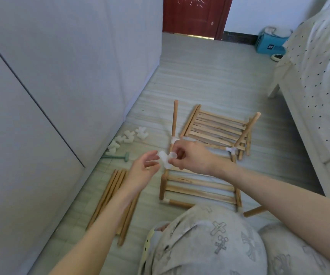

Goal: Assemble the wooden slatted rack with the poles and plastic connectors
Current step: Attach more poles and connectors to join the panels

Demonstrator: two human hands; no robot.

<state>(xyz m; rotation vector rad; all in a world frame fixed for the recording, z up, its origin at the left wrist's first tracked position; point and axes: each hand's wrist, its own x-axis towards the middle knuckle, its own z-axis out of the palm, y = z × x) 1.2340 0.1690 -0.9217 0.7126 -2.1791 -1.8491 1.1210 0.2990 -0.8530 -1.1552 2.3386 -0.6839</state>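
My right hand (192, 155) pinches a white plastic connector (165, 158) above the floor. My left hand (143, 169) is beside it with relaxed fingers, its fingertips touching the connector's left end. Beneath the hands lies a wooden slatted panel (200, 189) with white connectors at its corners and a pole (174, 118) running away from it. A stack of further slatted panels (217, 129) rests behind. Several loose poles (112, 197) lie on the floor at the left. A heap of spare white connectors (128, 136) sits by the wall.
A green mallet (118, 156) lies near the spare connectors. A grey cabinet wall (61, 76) runs along the left, a bed with a dotted sheet (319, 76) along the right. My knees in patterned trousers (209, 245) fill the bottom. A blue box (269, 44) stands far back.
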